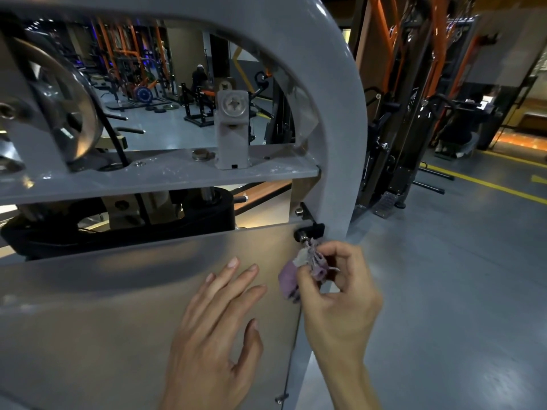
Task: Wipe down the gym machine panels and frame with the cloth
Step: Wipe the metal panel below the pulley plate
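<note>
Right hand pinches bunched cloth at bolt just above; left hand flat, fingers straight, on panel. Shelf above looks dusty; likely midway.

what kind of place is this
Almost certainly a commercial gym. Orange and black weight racks with plates on the floor fill the background, and close up is a grey machine frame with a pulley wheel, which the right hand wipes with a purple cloth.

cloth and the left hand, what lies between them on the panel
Nothing: in the head view only bare panel separates the cloth, pinched by the right hand, from the left hand.
</note>
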The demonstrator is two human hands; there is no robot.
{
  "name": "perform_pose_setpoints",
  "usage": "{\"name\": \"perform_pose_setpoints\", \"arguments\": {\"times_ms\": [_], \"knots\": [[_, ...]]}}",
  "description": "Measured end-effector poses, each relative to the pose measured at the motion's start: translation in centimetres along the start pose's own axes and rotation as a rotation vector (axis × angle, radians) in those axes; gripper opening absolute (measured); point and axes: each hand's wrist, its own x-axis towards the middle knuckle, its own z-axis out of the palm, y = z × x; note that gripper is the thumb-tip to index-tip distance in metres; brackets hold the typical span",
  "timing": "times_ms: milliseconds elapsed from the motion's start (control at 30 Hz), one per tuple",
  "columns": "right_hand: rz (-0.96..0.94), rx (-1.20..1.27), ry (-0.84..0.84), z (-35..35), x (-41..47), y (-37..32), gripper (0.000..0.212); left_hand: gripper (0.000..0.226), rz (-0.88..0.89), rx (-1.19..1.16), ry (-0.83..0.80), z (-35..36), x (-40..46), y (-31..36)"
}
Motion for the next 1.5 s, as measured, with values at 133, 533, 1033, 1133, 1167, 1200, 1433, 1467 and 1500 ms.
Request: {"name": "perform_pose_setpoints", "arguments": {"times_ms": [133, 533, 1033, 1133, 1167, 1200, 1433, 1467, 1500], "knots": [[0.006, -0.054, 0.057, -0.2, 0.3, 0.5, 0.042, 0.036, 0.005, -0.001, 0.0, 0.0, 0.0, 0.0], [0.03, -0.007, 0.007, 0.5, 0.1, 0.2, 0.041, 0.038, 0.016, 0.004, -0.02, -0.1, -0.1, -0.2], [-0.035, -0.01, -0.195, 0.4, -1.6, -0.4, 0.034, 0.029, -0.031, -0.136, 0.097, -1.2, 0.1, 0.7], [0.269, 0.304, -0.192, -1.1, -1.3, -0.9, 0.031, 0.026, -0.284, -0.367, 0.162, -2.1, 0.0, 1.4], [0.326, 0.39, -0.193, -1.3, -1.2, -1.2, 0.023, 0.026, -0.411, -0.507, 0.156, -2.3, 0.2, 1.5], [0.37, 0.445, -0.196, -1.5, -1.2, -1.5, 0.018, 0.028, -0.529, -0.646, 0.124, -2.4, 0.5, 1.6], [0.483, 0.576, -0.228, -1.5, -2.5, -1.6, 0.026, 0.034, -0.63, -0.994, -0.222, -2.6, 1.6, 1.9], [0.481, 0.562, -0.245, -1.7, -2.6, -1.3, 0.027, 0.029, -0.608, -0.951, -0.201, -2.6, 1.5, 1.8], [0.475, 0.56, -0.292, -2.0, -2.6, -1.2, 0.031, 0.022, -0.59, -0.911, -0.187, -2.7, 1.4, 1.7]]}}
